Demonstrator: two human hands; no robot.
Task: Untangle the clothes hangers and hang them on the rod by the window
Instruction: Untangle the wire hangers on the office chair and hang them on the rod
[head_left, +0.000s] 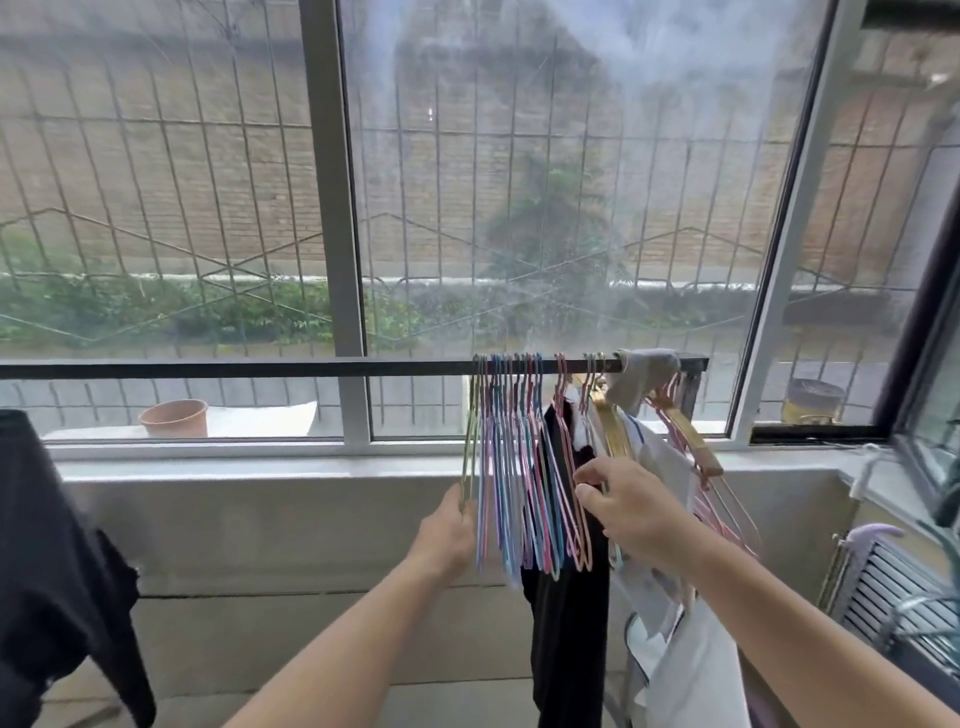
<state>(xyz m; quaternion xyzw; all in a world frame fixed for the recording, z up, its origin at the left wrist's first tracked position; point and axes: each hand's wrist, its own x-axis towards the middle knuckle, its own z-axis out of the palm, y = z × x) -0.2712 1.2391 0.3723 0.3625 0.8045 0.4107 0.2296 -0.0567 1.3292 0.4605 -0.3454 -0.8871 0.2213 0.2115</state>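
A black rod (234, 370) runs across the window. Several thin hangers (511, 467) in pink, blue, purple and green hang bunched on its right part. My left hand (449, 535) pinches the lower edge of the leftmost green hanger (469, 457). My right hand (623, 501) reaches in from the right, fingers curled at the pink hangers (569, 483) on the bunch's right side. More pink and gold hangers (685, 436) hang further right on the rod with clothes on them.
A black garment (569, 623) and white clothes (685, 670) hang below the rod's right end, with a grey cloth (644, 376) draped over it. Dark clothing (57, 561) hangs at the left. A clay pot (174, 417) sits outside the window. A ribbed rack (883, 592) stands at right.
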